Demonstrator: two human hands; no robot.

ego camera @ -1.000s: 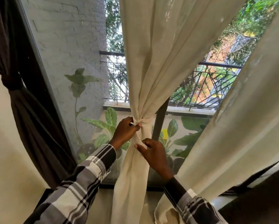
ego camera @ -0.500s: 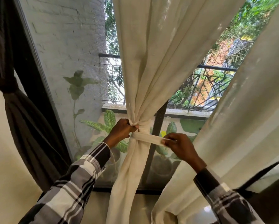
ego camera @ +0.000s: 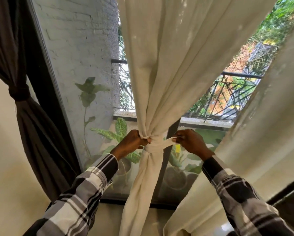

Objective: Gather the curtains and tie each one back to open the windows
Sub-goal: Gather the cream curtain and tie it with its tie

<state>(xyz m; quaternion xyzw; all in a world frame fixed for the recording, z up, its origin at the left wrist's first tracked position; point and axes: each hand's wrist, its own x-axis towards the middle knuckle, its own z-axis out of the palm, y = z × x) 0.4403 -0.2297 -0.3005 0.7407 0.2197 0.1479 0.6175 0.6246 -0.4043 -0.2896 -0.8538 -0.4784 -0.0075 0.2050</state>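
A cream curtain [ego camera: 161,68] hangs in the middle of the window, gathered tight at waist height. A cream tie band [ego camera: 155,146] is wrapped around the gathered part. My left hand [ego camera: 134,141] grips the bunched cloth at the left of the wrap. My right hand [ego camera: 190,142] pinches the loose end of the band, pulled out to the right. A second cream curtain [ego camera: 262,133] hangs loose on the right. A dark brown curtain [ego camera: 32,133] at the left is tied back with a knot.
Behind the glass are a white brick wall [ego camera: 78,48], potted leafy plants [ego camera: 120,133] and a black balcony railing [ego camera: 228,99]. A black window post [ego camera: 170,150] stands just behind the gathered curtain. A cream room wall [ego camera: 3,167] fills the lower left.
My right hand moved from below the gather out to the right, drawing the band's end around the curtain, then came back in closer to it. My left hand kept its grip.
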